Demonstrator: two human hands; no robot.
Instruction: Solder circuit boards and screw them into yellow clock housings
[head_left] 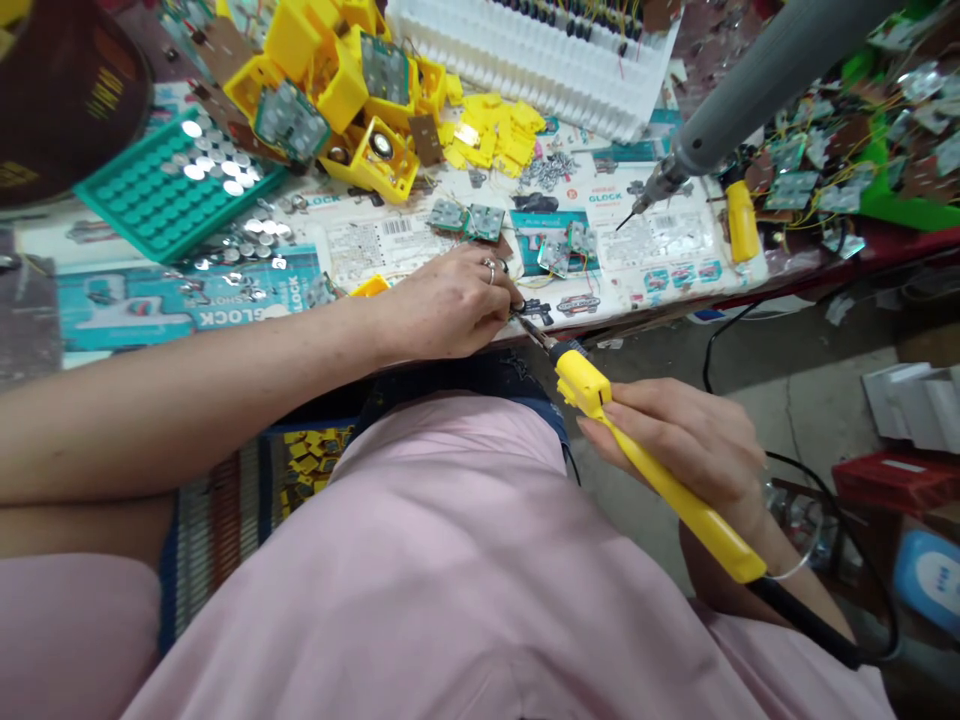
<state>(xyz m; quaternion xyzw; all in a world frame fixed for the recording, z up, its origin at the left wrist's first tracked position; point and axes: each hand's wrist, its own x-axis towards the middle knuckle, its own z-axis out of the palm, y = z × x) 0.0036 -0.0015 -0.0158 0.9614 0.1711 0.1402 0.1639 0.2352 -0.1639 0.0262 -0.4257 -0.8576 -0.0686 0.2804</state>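
Observation:
A yellow soldering iron (660, 480) is gripped in my right hand (690, 440), its metal tip pointing up and left to the table's front edge. The tip reaches the fingers of my left hand (465, 300), which rests closed at that edge with rings on it. Whatever those fingers pinch is mostly hidden beneath them. Just beyond my left hand lie small green circuit boards (486, 222), with another board pair (556, 256) and thin wires to the right. A bit of a yellow plastic part (370, 287) shows behind my left wrist.
A teal tray (142, 200) with silver button cells stands left, near yellow housings (382, 160) and flat yellow pieces (495, 130). White foam tray (600, 90) lies behind. A grey electric screwdriver (697, 140) hangs at right above a yellow-handled tool (742, 220). Wired boards (802, 190) fill the right.

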